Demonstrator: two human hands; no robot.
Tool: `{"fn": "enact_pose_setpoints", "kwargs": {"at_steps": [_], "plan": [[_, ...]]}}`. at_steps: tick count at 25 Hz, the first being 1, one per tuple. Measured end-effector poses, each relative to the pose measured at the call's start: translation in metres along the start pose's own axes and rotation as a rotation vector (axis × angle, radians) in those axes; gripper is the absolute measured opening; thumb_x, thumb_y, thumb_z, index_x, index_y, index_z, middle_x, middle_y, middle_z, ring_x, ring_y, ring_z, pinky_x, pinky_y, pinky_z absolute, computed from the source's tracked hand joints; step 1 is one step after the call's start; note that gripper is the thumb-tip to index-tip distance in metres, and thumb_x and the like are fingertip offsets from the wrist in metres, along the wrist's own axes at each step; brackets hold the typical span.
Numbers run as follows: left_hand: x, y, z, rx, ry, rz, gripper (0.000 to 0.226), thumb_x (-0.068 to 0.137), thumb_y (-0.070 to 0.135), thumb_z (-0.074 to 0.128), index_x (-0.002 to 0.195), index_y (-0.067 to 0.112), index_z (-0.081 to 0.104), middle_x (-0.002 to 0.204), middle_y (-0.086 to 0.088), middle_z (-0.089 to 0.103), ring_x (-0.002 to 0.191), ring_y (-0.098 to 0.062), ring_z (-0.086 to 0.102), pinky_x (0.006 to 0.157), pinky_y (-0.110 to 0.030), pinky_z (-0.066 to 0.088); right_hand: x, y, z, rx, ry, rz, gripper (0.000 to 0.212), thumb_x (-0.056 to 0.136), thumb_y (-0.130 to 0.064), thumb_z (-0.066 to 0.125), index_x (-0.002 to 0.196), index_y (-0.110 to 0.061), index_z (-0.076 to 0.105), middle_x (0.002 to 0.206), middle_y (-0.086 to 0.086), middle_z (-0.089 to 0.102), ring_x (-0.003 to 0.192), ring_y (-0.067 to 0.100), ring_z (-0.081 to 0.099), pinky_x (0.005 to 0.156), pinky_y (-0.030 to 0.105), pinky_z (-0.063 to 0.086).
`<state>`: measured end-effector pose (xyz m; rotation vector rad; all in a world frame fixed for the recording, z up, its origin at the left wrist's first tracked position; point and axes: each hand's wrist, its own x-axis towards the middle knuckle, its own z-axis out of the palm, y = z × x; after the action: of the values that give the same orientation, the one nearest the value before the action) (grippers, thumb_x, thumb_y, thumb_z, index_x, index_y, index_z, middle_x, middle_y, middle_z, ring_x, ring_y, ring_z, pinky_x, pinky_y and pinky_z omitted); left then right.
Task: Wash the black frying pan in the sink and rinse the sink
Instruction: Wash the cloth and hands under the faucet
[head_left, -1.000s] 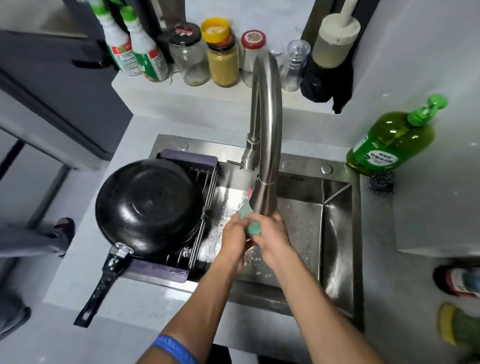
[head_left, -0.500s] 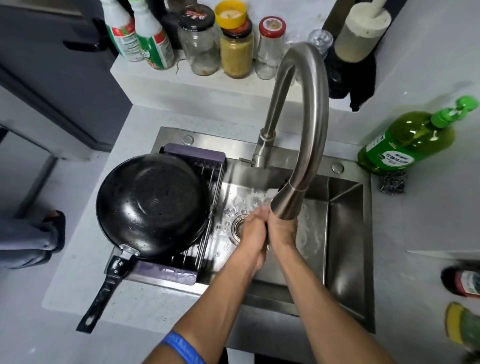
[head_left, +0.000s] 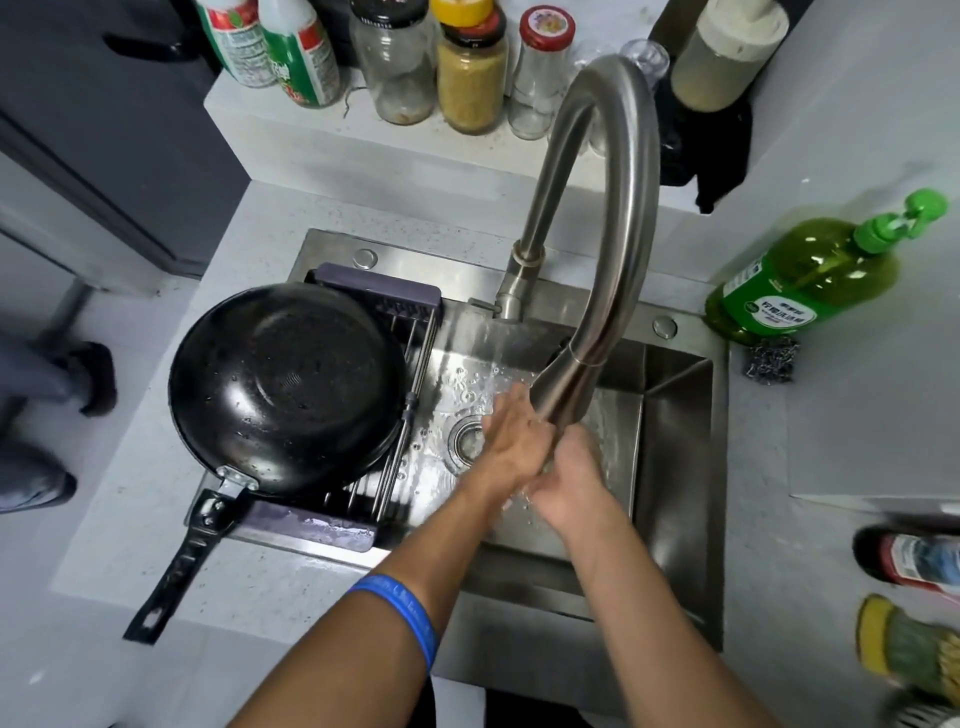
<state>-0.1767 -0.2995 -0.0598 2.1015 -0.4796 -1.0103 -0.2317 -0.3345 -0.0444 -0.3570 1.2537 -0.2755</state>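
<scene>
Head view, landmark: the sink (head_left: 680, 415), a steel basin set into a pale counter.
Pan (head_left: 291, 387): lies upside down on the rack (head_left: 410, 358) across the sink's left half, its bottom up and beaded with water.
Handle (head_left: 179, 561): sticks out past the sink's near-left rim, over the counter.
Tap (head_left: 613, 208): arches from the sink's back edge, its head low over the basin; water shows on the steel around the drain (head_left: 467, 436).
Left hand (head_left: 511, 441): under the tap head, over the drain, fingers fairly straight and laid against the other hand; it holds nothing that I can see.
Right hand (head_left: 569, 478): just right of the left hand and touching it, fingers bent a little toward it; whether anything is between the palms I cannot tell.
Soap (head_left: 810, 275): a green pump bottle on the counter right of the sink, a steel scourer (head_left: 771, 361) just in front of it.
Handling, as I judge it: the pan looks stiff and fairly heavy, and wet, so slippery on the bowl.
Where to hold: the handle, gripped well up near the riveted joint; a second hand under the rim would steady it when turning it over.
Stage, as I judge it: the pan looks washed and draining.
</scene>
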Motion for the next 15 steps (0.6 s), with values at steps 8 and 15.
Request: {"fn": "enact_pose_setpoints", "kwargs": {"at_steps": [8,15], "plan": [[-0.019,-0.022,0.006,-0.875,0.08,-0.163,0.034,0.098,0.035,0.05,0.079,0.022,0.074,0.08,0.001,0.073,0.071,-0.01,0.068,0.065,-0.03,0.052,-0.001,0.004,0.008,0.024,-0.09,-0.031,0.005,0.087,-0.003,0.065,0.084,-0.007,0.066,0.08,0.011,0.066,0.074,0.024,0.067,0.072,0.037,0.055],[-0.028,-0.029,-0.009,-1.193,0.076,-0.401,0.037,0.103,0.038,0.039,0.1,0.015,0.068,0.075,0.002,0.072,0.062,-0.011,0.065,0.065,-0.029,0.049,-0.002,0.001,0.005,0.035,-0.059,-0.009,0.022,0.092,0.002,0.058,0.114,0.002,0.062,0.092,0.022,0.062,0.055,0.019,0.058,0.035,0.021,0.044]]}}
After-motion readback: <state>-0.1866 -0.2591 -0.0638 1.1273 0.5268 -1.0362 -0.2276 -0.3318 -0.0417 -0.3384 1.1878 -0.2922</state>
